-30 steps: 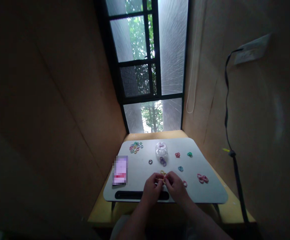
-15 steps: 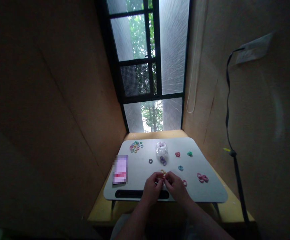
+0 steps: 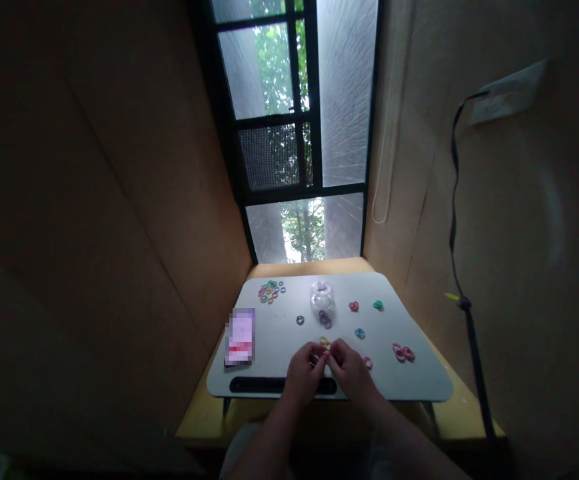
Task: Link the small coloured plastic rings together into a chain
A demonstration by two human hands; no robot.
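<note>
Two hands of mine meet over the near part of the white tabletop, thumbs and fingertips drawn close together. Whether my left hand or my right hand grips anything, I cannot tell; the fingers hide it. Yellow rings lie just beyond my fingertips, partly covered by them. A pink ring sits just beside my right hand, partly hidden too, with the pink cluster farther right. Beyond lie blue rings, red rings and green rings. Purple rings rest at the near side of the clear jar, a dark ring to their left. The mixed pile is at far left, beyond the phone. My left arm crosses the black slot, hiding part of it.
</note>
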